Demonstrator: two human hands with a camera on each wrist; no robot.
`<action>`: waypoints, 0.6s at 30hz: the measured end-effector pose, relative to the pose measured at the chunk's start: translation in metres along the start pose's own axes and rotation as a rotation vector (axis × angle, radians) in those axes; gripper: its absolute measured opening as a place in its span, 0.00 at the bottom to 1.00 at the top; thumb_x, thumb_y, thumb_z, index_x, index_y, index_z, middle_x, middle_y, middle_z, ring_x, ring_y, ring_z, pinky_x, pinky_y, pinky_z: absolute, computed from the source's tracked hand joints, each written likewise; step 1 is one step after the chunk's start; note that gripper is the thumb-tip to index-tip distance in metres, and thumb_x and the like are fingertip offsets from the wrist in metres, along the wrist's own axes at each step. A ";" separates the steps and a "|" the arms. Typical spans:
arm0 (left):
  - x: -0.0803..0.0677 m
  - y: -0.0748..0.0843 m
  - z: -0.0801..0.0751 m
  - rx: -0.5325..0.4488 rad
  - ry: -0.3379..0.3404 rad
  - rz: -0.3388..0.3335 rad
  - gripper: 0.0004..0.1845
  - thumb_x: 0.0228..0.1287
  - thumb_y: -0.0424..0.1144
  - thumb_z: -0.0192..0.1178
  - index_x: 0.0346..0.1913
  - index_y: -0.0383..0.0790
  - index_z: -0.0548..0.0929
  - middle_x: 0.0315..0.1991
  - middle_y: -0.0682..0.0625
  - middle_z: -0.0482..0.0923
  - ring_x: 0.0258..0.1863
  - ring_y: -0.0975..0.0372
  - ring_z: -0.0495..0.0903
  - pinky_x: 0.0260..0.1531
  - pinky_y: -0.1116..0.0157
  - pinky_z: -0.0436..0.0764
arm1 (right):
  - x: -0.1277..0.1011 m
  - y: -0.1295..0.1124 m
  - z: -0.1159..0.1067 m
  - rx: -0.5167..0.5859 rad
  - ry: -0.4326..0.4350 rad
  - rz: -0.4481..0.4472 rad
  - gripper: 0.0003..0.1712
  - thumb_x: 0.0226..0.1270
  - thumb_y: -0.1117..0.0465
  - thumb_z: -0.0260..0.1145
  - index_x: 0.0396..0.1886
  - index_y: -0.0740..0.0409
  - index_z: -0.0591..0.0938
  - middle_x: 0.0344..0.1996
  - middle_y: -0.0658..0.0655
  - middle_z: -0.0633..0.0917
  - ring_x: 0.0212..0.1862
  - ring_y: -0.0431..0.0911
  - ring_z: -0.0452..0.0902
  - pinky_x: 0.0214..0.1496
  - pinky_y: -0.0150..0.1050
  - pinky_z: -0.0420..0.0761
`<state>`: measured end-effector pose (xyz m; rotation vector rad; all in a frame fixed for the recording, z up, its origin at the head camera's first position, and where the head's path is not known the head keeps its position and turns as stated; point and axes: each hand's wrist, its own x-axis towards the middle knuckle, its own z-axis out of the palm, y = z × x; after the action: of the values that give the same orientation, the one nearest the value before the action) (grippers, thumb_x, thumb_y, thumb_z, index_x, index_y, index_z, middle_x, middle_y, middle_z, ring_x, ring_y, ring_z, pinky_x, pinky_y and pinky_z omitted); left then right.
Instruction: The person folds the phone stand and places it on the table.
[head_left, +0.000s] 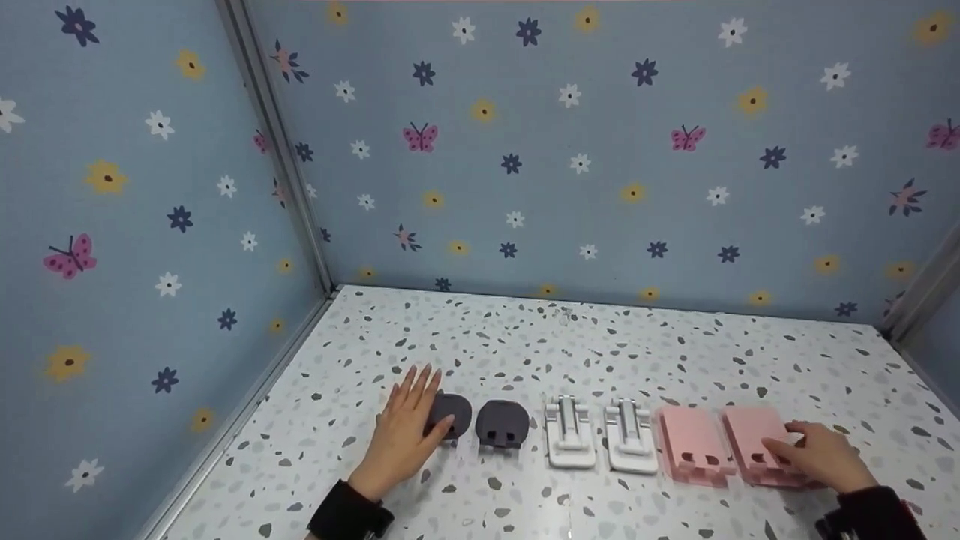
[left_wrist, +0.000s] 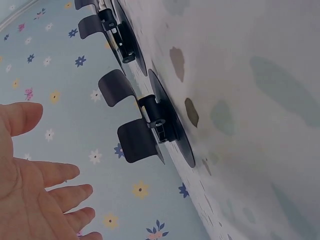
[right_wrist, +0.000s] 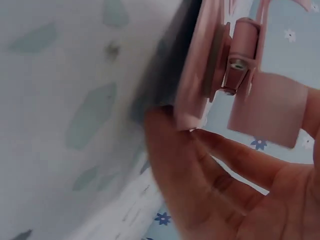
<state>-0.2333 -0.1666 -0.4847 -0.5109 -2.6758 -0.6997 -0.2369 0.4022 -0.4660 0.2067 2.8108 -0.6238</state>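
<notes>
Left hand: the left hand (head_left: 405, 435) lies flat on the speckled table (head_left: 525, 337), fingers straight and slightly spread, palm over the left edge of the outer dark stand (head_left: 450, 415); it grips nothing. In the left wrist view the fingers (left_wrist: 55, 197) are spread and apart from the stand's plates.
Right hand: the right hand (head_left: 821, 454) rests on the outer pink stand (head_left: 757, 442), fingers bent over its right side and thumb at its front edge. In the right wrist view the fingers (right_wrist: 200, 175) curl under the pink plate, so it has hold of the stand.
Row of stands: six folding phone stands lie side by side near the front of the table, two dark at the left, two white in the middle, two pink at the right.
Second dark stand: (head_left: 502, 424) just beside the first, apart from the left hand.
White stands: (head_left: 570, 435) and (head_left: 630, 435), untouched.
Inner pink stand: (head_left: 694, 444) just left of the held one.
Containers: the stands lie directly on the table.
Surroundings: walls (head_left: 600, 150) with a flower and butterfly pattern enclose the table on three sides.
</notes>
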 end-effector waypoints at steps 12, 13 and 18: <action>0.001 0.001 -0.001 -0.012 -0.039 -0.019 0.35 0.73 0.47 0.54 0.75 0.30 0.59 0.76 0.34 0.55 0.77 0.40 0.50 0.75 0.39 0.50 | 0.003 -0.030 0.003 -0.246 0.080 0.083 0.45 0.67 0.48 0.65 0.70 0.71 0.56 0.57 0.82 0.70 0.56 0.76 0.67 0.50 0.72 0.76; 0.001 0.001 0.000 -0.010 -0.038 -0.018 0.35 0.73 0.48 0.53 0.75 0.30 0.59 0.76 0.34 0.55 0.77 0.40 0.50 0.75 0.39 0.50 | 0.001 -0.033 0.004 -0.256 0.105 0.085 0.42 0.68 0.50 0.63 0.71 0.70 0.57 0.57 0.81 0.69 0.57 0.77 0.65 0.51 0.74 0.75; 0.002 0.004 0.001 0.005 -0.027 -0.005 0.35 0.74 0.49 0.52 0.74 0.30 0.60 0.76 0.34 0.55 0.77 0.40 0.51 0.74 0.39 0.52 | -0.012 -0.048 0.006 -0.275 0.221 0.021 0.33 0.75 0.55 0.53 0.71 0.68 0.58 0.60 0.81 0.65 0.61 0.80 0.57 0.52 0.78 0.70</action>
<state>-0.2338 -0.1625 -0.4833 -0.5165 -2.7034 -0.6924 -0.2330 0.3561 -0.4487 0.2649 3.0612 -0.2147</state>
